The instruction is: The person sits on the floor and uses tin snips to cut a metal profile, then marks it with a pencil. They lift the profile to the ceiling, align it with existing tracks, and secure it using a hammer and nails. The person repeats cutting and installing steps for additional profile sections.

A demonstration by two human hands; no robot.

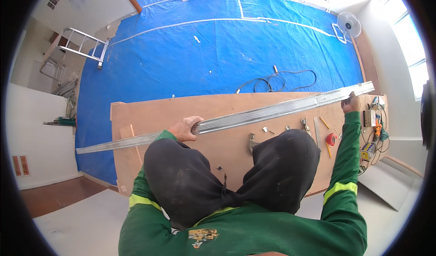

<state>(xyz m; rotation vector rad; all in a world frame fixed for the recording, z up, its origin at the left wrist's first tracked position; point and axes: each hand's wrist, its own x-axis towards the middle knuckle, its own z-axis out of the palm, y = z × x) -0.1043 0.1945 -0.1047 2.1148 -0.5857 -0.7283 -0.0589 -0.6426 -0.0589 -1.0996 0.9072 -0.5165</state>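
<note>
A long, shiny metal channel (pixel 259 115), perhaps several nested together, slants across in front of my knees, its right end farther from me than its left. My left hand (pixel 185 129) is closed round it left of the middle, thumb and fingers on opposite sides. Close to its right end, my right hand (pixel 350 104) grips it from the near side; some of those fingers are hidden. Beneath it lies a plywood platform (pixel 213 105), with my knees above its near part. A hammer (pixel 252 142) lies between my knees, partly covered.
Pliers (pixel 305 125), a red tape measure (pixel 331 139) and yellow pencils (pixel 329 150) lie right of my knee. Corded tools (pixel 378 128) crowd the platform's right end. Beyond it, a black cable (pixel 272 79) rests on blue sheeting (pixel 168 60). A fan (pixel 349 24) and an aluminium ladder (pixel 84 47) stand farther off.
</note>
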